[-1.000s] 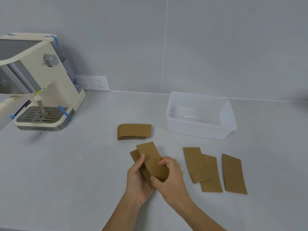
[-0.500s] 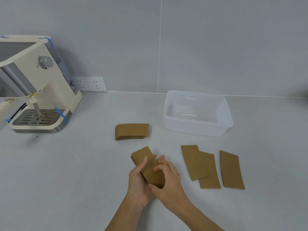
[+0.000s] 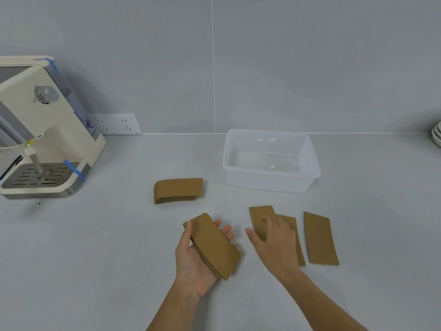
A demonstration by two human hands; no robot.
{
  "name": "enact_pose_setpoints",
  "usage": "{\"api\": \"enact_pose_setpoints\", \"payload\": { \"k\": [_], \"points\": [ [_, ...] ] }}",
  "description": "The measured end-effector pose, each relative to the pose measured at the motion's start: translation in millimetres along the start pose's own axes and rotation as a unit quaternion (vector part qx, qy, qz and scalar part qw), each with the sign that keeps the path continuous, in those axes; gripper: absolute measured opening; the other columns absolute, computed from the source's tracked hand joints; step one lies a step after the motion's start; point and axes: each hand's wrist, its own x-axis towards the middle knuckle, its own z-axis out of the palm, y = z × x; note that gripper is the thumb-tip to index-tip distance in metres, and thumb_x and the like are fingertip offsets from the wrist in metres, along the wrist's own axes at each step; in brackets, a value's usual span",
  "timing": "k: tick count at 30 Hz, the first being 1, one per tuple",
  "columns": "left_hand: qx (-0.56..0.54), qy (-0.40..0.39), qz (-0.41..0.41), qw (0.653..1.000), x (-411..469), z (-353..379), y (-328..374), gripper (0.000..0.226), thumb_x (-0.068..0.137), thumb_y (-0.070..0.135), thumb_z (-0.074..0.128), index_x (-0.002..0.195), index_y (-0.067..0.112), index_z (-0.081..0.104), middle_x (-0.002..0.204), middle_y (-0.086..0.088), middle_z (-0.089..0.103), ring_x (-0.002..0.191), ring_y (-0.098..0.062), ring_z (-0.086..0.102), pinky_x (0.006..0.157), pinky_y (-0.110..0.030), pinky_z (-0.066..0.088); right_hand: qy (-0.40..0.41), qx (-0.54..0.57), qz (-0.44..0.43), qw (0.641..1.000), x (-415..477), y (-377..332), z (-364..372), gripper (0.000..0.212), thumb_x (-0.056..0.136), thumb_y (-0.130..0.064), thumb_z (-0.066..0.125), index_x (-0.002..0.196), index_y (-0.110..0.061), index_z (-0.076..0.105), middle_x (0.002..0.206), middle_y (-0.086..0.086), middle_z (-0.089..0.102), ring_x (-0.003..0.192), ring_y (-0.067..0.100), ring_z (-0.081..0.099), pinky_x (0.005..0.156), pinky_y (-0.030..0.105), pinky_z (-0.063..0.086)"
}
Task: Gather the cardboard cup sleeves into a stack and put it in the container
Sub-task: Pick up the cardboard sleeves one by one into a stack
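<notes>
My left hand [image 3: 194, 263] holds a small stack of brown cardboard sleeves [image 3: 213, 244] palm up, low in the middle of the counter. To its right my right hand [image 3: 274, 242] hovers open, fingers spread, over two overlapping flat sleeves [image 3: 260, 217]; whether it touches them I cannot tell. A third loose sleeve [image 3: 319, 238] lies flat just right of those. Farther back a thicker stack of sleeves [image 3: 177, 190] rests on the counter. The clear plastic container [image 3: 307, 177] stands behind, with nothing in it.
A cream coffee machine [image 3: 43, 130] with blue tape strips stands at the back left. A wall socket plate [image 3: 114, 124] sits beside it. Stacked white dishes [image 3: 436, 134] show at the far right edge. The grey counter meets the tiled wall behind the container.
My right hand has left the stack in my left hand and moved right over the two overlapping loose sleeves. The left hand still holds its stack.
</notes>
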Motion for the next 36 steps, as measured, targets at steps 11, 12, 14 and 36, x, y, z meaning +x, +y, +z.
{"api": "enact_pose_setpoints", "payload": {
  "k": [11, 12, 14, 36],
  "points": [
    [-0.008, 0.011, -0.011, 1.000, 6, 4, -10, 0.080, 0.068, 0.067, 0.053, 0.117, 0.006, 0.064, 0.121, -0.019, 0.064, 0.106, -0.031, 0.064, 0.099, -0.048, 0.042, -0.024, -0.161, 0.030, 0.986, 7, 26, 4, 0.050, 0.085, -0.046, 0.046, 0.122, -0.013, 0.038, 0.132, 0.005, 0.045, 0.125, 0.023, 0.037, 0.102, 0.035, 0.028],
    [-0.014, 0.011, -0.013, 1.000, 6, 5, -11, 0.080, 0.067, 0.067, 0.053, 0.117, 0.006, 0.064, 0.121, -0.019, 0.064, 0.108, -0.031, 0.063, 0.099, -0.048, 0.042, -0.024, -0.159, 0.026, 0.987, 8, 26, 2, 0.045, 0.086, -0.041, 0.045, 0.120, -0.012, 0.038, 0.130, 0.005, 0.047, 0.124, 0.023, 0.038, 0.101, 0.035, 0.028],
    [-0.027, 0.010, -0.014, 0.999, 7, 6, -14, 0.080, 0.068, 0.066, 0.054, 0.118, 0.006, 0.063, 0.121, -0.019, 0.064, 0.111, -0.031, 0.061, 0.100, -0.049, 0.041, -0.028, -0.146, 0.025, 0.989, 9, 27, -2, 0.041, 0.085, -0.032, 0.046, 0.119, -0.011, 0.038, 0.126, 0.004, 0.049, 0.122, 0.023, 0.039, 0.100, 0.035, 0.028],
    [-0.053, -0.019, 0.002, 0.998, 14, 18, -24, 0.075, 0.071, 0.064, 0.055, 0.120, 0.009, 0.061, 0.119, -0.016, 0.064, 0.105, -0.032, 0.060, 0.098, -0.045, 0.043, -0.153, 0.084, -0.153, 0.973, -22, -24, -14, 0.047, 0.076, -0.039, 0.050, 0.120, -0.024, 0.043, 0.134, -0.010, 0.042, 0.117, 0.008, 0.035, 0.099, 0.022, 0.024]
  ]
}}
